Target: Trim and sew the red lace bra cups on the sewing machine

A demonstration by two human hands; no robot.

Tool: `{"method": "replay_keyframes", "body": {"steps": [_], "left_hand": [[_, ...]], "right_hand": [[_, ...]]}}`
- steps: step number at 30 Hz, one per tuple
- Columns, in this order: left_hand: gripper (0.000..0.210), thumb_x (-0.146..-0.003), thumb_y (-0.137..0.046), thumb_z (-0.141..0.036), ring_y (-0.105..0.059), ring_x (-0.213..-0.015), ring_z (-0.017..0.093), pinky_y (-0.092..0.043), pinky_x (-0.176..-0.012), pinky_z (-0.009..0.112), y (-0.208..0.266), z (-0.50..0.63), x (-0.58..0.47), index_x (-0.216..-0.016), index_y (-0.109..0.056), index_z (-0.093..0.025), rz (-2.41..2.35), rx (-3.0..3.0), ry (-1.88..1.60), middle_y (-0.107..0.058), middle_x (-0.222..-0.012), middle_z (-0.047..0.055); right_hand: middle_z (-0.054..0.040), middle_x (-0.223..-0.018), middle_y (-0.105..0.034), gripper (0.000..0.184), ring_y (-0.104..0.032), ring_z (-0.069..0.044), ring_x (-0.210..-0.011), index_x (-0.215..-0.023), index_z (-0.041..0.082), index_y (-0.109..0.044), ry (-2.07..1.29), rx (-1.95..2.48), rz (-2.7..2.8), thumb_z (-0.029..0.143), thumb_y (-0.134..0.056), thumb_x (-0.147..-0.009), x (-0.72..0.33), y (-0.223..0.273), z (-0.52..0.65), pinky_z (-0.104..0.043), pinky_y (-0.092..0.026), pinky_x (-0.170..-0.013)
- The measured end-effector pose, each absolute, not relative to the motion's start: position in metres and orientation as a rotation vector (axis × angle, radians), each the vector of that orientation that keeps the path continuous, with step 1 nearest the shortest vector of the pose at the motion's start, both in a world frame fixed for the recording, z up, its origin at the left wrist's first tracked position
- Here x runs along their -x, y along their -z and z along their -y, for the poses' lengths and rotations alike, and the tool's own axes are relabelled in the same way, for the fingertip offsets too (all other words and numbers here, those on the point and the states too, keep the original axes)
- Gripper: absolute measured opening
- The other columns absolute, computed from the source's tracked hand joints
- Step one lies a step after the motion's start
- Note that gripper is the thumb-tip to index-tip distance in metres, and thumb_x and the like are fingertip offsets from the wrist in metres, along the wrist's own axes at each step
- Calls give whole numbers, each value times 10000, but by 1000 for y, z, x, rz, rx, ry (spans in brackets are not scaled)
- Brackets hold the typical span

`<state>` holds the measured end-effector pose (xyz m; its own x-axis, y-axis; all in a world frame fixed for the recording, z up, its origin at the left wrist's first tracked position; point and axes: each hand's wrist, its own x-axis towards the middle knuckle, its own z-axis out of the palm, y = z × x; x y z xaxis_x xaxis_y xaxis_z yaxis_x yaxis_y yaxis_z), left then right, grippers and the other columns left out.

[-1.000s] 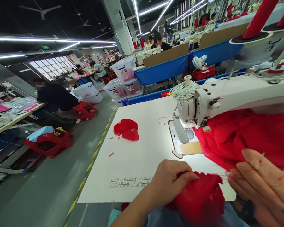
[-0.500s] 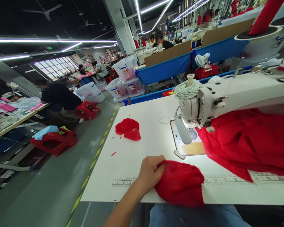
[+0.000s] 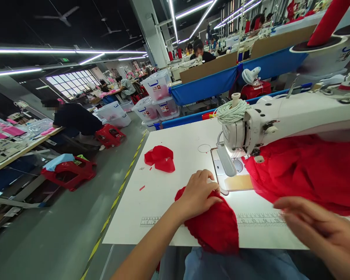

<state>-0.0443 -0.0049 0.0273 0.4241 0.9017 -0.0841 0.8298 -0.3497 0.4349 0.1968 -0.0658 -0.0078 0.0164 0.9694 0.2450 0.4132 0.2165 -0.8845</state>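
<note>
My left hand (image 3: pixel 200 194) lies over a red fabric piece (image 3: pixel 214 225), its bent fingers and thumb holding the upper part. The lower end of this piece hangs over the table's front edge above my lap. My right hand (image 3: pixel 317 229), slightly blurred, is over the front right of the table with fingers extended, holding nothing visible. Behind it a larger heap of red fabric (image 3: pixel 309 175) lies under the arm of a white sewing machine (image 3: pixel 280 120). A small red scrap (image 3: pixel 160 158) rests on the table's left part.
A printed ruler (image 3: pixel 251 220) runs along the white tabletop (image 3: pixel 128 217). Green cord (image 3: pixel 231 112) is wound on the machine head. Red thread cones (image 3: pixel 329 23) stand at upper right. Left of the aisle are red stools (image 3: pixel 70 171) and a seated person (image 3: pixel 76 118); clear plastic bins (image 3: pixel 156 85) are stacked beyond.
My right hand has come into view from the right. My left hand has moved up and right, now lying farther over the small red piece, which has turned and shifted slightly left.
</note>
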Motion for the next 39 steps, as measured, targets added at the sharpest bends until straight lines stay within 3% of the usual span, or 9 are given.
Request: {"method": "replay_keyframes", "body": {"steps": [3,6,9,16,19,24,28,32,39], "left_hand": [[62,-840,-616,-253,-549,-884,195,-427,-827,325,-30,3,43,-813,-646,-205,-1361,-2040,-363,-635,-899,25],[134,-842,-573,-287,-571,-804,174,-423,-732,282,-39,8,43,-831,-665,-190,-1283,-1698,-504,-668,-836,18],[158,-798,-630,-298,-587,-798,174,-426,-721,269,-44,13,40,-837,-717,-172,-1239,-1501,-584,-687,-820,30],[176,-754,-692,-291,-618,-819,189,-454,-754,280,-35,22,24,-844,-772,-162,-1199,-1259,-758,-720,-831,68],[149,-752,-668,-258,-595,-755,159,-447,-716,265,-35,25,16,-822,-757,-161,-1187,-1262,-794,-682,-759,39],[119,-752,-654,-264,-350,-514,90,-298,-527,237,-34,27,11,-830,-705,-190,-1390,-1516,-735,-411,-517,-73],[125,-761,-630,-297,-522,-625,140,-396,-616,263,-27,26,13,-742,-685,-187,-1365,-1470,-681,-607,-652,-5],[104,-745,-633,-286,-571,-743,177,-417,-689,282,-26,23,15,-731,-689,-200,-1406,-1561,-682,-658,-740,12],[87,-731,-602,-229,-563,-750,173,-400,-690,284,-20,21,24,-716,-683,-199,-1444,-1640,-563,-659,-755,1]], "right_hand": [[78,-501,-421,488,-443,-129,-409,-1051,250,-595,-728,1409,1742,691,-486,-873,-167,16,60,-243,-328,-421],[72,-510,-446,386,-474,-137,-425,-997,244,-614,-596,1431,1870,586,-443,-935,-155,27,50,-248,-316,-444],[49,-531,-461,310,-497,-137,-463,-885,239,-636,-712,1308,1902,459,-431,-961,-162,33,38,-234,-346,-443],[64,-551,-352,265,-407,-128,-478,-940,214,-628,-903,1272,1674,400,-440,-923,-164,13,37,-237,-305,-461],[68,-553,-374,304,-404,-126,-489,-973,218,-647,-987,1296,1615,479,-536,-862,-159,5,39,-242,-297,-483],[46,-571,-362,309,-362,-135,-543,-729,217,-603,-1186,1265,1536,503,-557,-835,-160,-1,33,-252,-283,-512],[24,-673,-472,349,-451,-139,-642,-738,215,-583,-1321,1196,1179,555,-626,-804,-160,-11,33,-227,-375,-586],[11,-725,-521,372,-489,-142,-678,-761,220,-582,-1223,1171,1107,583,-660,-785,-157,-17,37,-215,-414,-614],[51,-558,-424,344,-284,-68,-435,-803,215,-511,-1270,1038,981,535,-618,-866,-177,-12,27,-191,-260,-401]]}}
